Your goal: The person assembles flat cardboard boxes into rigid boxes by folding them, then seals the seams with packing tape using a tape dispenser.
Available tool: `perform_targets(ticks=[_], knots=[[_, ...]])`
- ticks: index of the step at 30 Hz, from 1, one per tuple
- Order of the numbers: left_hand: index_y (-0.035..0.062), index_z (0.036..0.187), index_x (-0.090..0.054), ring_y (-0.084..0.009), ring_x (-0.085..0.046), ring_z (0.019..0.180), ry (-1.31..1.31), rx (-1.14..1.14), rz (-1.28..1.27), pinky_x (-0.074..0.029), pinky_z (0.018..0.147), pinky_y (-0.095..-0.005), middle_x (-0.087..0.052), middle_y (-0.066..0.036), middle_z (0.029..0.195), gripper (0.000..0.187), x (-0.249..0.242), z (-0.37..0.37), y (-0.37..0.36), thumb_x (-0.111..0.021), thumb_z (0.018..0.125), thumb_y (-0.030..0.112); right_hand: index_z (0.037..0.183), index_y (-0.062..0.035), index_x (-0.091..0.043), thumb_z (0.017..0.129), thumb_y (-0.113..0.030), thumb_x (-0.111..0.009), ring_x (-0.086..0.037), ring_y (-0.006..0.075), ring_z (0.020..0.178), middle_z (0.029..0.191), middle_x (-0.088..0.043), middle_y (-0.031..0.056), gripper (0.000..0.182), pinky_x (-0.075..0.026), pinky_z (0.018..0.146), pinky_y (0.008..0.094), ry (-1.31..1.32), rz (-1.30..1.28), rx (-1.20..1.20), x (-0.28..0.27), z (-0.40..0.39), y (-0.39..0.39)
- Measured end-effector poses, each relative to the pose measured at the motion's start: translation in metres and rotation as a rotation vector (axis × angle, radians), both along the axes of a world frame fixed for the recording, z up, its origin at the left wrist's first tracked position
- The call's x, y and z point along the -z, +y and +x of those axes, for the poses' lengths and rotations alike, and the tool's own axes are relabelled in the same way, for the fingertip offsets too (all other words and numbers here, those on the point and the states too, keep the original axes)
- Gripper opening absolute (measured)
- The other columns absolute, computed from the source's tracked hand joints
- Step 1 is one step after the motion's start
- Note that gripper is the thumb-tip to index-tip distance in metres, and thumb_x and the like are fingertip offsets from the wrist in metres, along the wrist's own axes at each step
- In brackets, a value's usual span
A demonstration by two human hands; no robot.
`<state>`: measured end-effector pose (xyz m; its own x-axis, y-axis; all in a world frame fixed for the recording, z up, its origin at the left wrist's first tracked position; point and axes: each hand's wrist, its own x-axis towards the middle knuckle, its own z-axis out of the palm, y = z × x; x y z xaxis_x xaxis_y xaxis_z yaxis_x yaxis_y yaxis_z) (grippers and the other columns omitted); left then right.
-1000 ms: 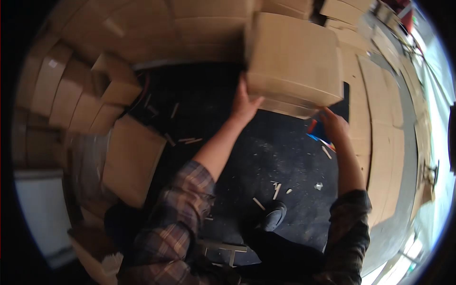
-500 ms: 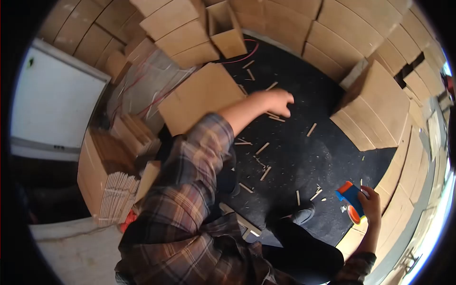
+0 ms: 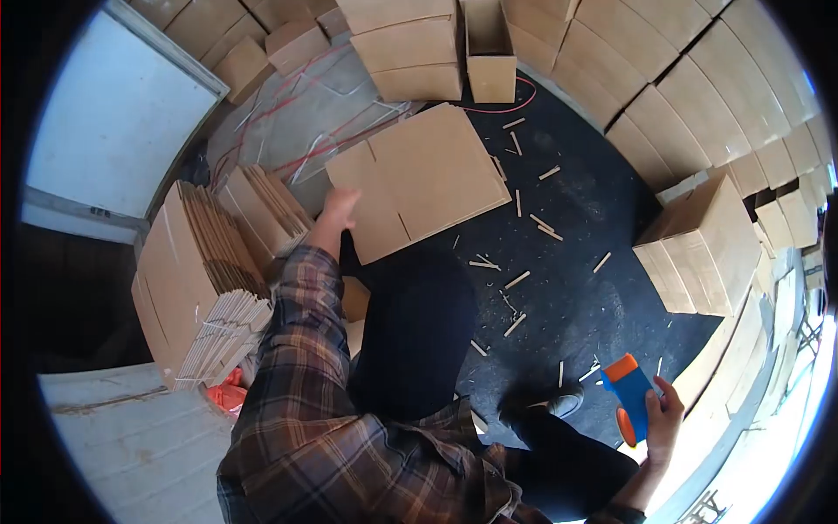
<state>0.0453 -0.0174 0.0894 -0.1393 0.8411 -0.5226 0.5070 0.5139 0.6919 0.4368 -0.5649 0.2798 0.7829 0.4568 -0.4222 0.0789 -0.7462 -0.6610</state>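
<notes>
My left hand (image 3: pixel 340 208) reaches forward over the left edge of a flattened cardboard box (image 3: pixel 432 179) on the dark floor. Its thumb stands apart from the fingers, and nothing shows in its grasp. At the lower right, my right hand (image 3: pixel 665 421) is wrapped around a blue and orange tape dispenser (image 3: pixel 635 397), held up above the floor. Left of my left forearm stands a bundle of folded cardboard boxes (image 3: pixel 196 279), packed on edge.
Short cardboard strips (image 3: pixel 517 280) lie scattered over the black mat (image 3: pixel 576 218). Stacked boxes (image 3: pixel 672 113) line the back and right, with a closed box (image 3: pixel 698 249) in front. An open-topped box (image 3: pixel 491 65) stands behind the flat one. A white panel (image 3: pixel 113 122) is at left.
My left hand has swung from above the strip-strewn mat back to the left, to the flattened box's left edge. The view has shifted. My right hand keeps hold of the tape dispenser.
</notes>
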Motion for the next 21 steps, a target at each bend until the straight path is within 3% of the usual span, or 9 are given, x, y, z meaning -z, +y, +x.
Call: perform_targets(ticks=[2, 4, 7, 9, 11, 12, 14, 15, 21], knots=[[0.0076, 0.124, -0.055, -0.0418, -0.059, 0.106, 0.165, 0.204, -0.080, -0.051, 0.081, -0.0595, -0.059, -0.016, 0.121, 0.048, 0.074, -0.047, 0.006, -0.066, 0.085, 0.033, 0.119, -0.0004, -0.062, 0.089, -0.011, -0.061, -0.044, 0.0044, 0.059, 0.065, -0.050, -0.0028, 0.032, -0.035, 0.051, 0.0221, -0.005, -0.003, 0.016, 0.014, 0.000, 0.001], [0.0080, 0.129, -0.053, -0.0432, -0.060, 0.105, 0.171, -0.145, -0.215, -0.050, 0.082, -0.0591, -0.060, -0.016, 0.121, 0.055, 0.082, -0.036, -0.011, -0.068, 0.082, 0.033, 0.118, -0.0002, -0.062, 0.089, -0.011, -0.061, -0.046, 0.0048, 0.059, 0.065, -0.053, -0.0014, 0.031, -0.037, 0.052, 0.0221, -0.020, -0.025, 0.010, 0.025, 0.005, 0.007], [0.0053, 0.131, -0.051, -0.0412, -0.063, 0.100, 0.125, -0.197, -0.226, -0.052, 0.085, -0.0495, -0.061, -0.018, 0.119, 0.061, 0.107, -0.027, -0.027, -0.068, 0.082, 0.036, 0.118, 0.0000, -0.062, 0.089, -0.012, -0.061, -0.051, 0.0060, 0.061, 0.069, -0.059, 0.0019, 0.031, -0.041, 0.054, 0.0227, -0.001, -0.093, 0.006, 0.034, 0.013, 0.010], [0.0006, 0.131, -0.050, -0.0387, -0.063, 0.101, 0.219, -0.013, -0.115, -0.053, 0.083, -0.0459, -0.060, -0.023, 0.118, 0.063, 0.160, -0.043, -0.016, -0.072, 0.081, 0.032, 0.118, 0.0002, -0.062, 0.089, -0.013, -0.062, -0.056, 0.0076, 0.063, 0.072, -0.063, 0.0055, 0.031, -0.044, 0.056, 0.0239, -0.004, -0.124, -0.004, 0.039, 0.017, 0.011], [-0.0026, 0.126, -0.054, -0.0379, -0.064, 0.100, 0.331, -0.352, 0.176, -0.053, 0.078, -0.0492, -0.062, -0.025, 0.115, 0.060, 0.160, -0.034, -0.017, -0.076, 0.080, 0.028, 0.118, -0.0001, -0.062, 0.089, -0.013, -0.062, -0.057, 0.0081, 0.064, 0.072, -0.063, 0.0061, 0.032, -0.045, 0.056, 0.0244, -0.005, -0.152, -0.008, 0.038, 0.019, 0.015], [-0.0026, 0.126, -0.054, -0.0379, -0.064, 0.100, 0.324, -0.345, 0.179, -0.053, 0.078, -0.0492, -0.062, -0.025, 0.115, 0.060, 0.154, -0.032, -0.018, -0.076, 0.080, 0.028, 0.119, 0.0000, -0.062, 0.089, -0.014, -0.063, -0.057, 0.0081, 0.064, 0.072, -0.063, 0.0062, 0.033, -0.045, 0.056, 0.0242, -0.016, -0.158, -0.024, 0.040, 0.019, 0.016], [-0.0055, 0.130, -0.048, -0.0306, -0.060, 0.108, -0.198, -0.283, -0.165, -0.051, 0.081, -0.0424, -0.055, -0.020, 0.128, 0.068, 0.139, -0.041, -0.019, -0.079, 0.079, 0.026, 0.119, 0.0000, -0.062, 0.089, -0.014, -0.063, -0.057, 0.0082, 0.064, 0.072, -0.063, 0.0064, 0.033, -0.045, 0.056, 0.0239, -0.031, -0.164, -0.034, 0.038, 0.018, 0.021], [-0.0011, 0.123, -0.055, -0.0254, -0.063, 0.099, -0.205, -0.339, -0.191, -0.051, 0.076, -0.0385, -0.063, -0.013, 0.116, 0.056, 0.159, -0.046, -0.013, -0.077, 0.080, 0.028, 0.120, -0.0003, -0.061, 0.088, -0.014, -0.063, -0.057, 0.0082, 0.065, 0.074, -0.064, 0.0065, 0.035, -0.045, 0.058, 0.0238, 0.006, -0.166, -0.025, 0.033, 0.016, 0.026], [0.0048, 0.115, -0.060, -0.0192, -0.063, 0.099, -0.732, -0.073, -0.133, -0.052, 0.080, -0.0350, -0.067, -0.005, 0.105, 0.039, 0.054, 0.007, -0.033, -0.070, 0.083, 0.026, 0.131, -0.0030, -0.055, 0.087, -0.011, -0.063, -0.059, 0.0086, 0.073, 0.082, -0.066, 0.0065, 0.045, -0.048, 0.067, 0.0230, 0.251, -0.002, -0.054, 0.022, 0.013, 0.024]])
